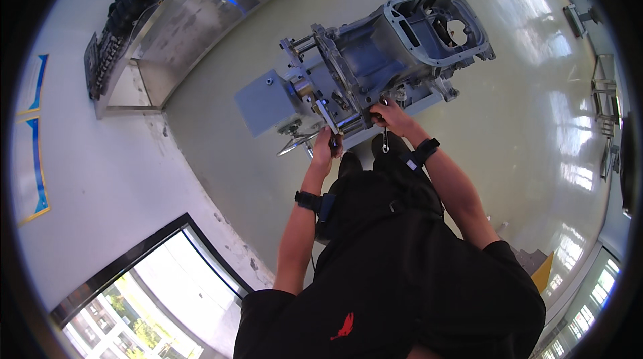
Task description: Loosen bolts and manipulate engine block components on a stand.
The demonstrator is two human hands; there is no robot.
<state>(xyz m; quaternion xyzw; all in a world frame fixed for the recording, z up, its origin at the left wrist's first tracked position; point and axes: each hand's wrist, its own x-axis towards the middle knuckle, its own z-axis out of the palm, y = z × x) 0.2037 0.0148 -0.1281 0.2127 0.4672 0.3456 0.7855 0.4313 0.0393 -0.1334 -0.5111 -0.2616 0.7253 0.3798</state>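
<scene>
The housing (395, 44) is matt grey cast metal, its machined rims smoother and brighter. The wrench (385, 141) is polished metal. The floor (509, 91) is glossy (window glare streaks it), and the workbench (181, 24) top is dull, scuffed sheet metal.

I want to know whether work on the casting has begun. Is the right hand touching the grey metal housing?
Touching. The head view shows the right hand with its fingers pressed against the lower edge of the grey metal housing, with no gap visible between them.
</scene>
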